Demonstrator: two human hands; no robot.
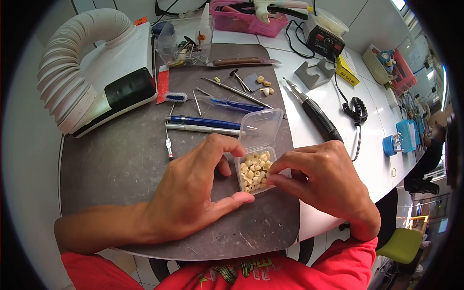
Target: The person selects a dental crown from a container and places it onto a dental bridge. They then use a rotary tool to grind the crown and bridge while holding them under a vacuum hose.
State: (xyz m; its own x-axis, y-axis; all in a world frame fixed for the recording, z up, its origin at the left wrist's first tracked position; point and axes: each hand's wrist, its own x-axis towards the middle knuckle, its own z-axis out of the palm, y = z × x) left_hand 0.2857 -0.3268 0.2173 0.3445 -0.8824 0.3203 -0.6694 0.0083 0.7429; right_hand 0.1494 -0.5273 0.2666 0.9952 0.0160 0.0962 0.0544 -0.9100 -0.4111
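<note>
The cream pieces [253,169] in the clear box [262,129] lie against the right hand's [321,169] bunched fingertips, pinch unclear, the left hand [188,188] spread around its left side.

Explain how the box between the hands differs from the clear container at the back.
The box is smaller than the container. The box has a raised lid; the container shows none. The box holds cream pieces, the container mixed small items. Both are see-through.

The pieces [254,170] are cream, the mat [111,166] speckled grey, the shirt [296,275] red.
</note>
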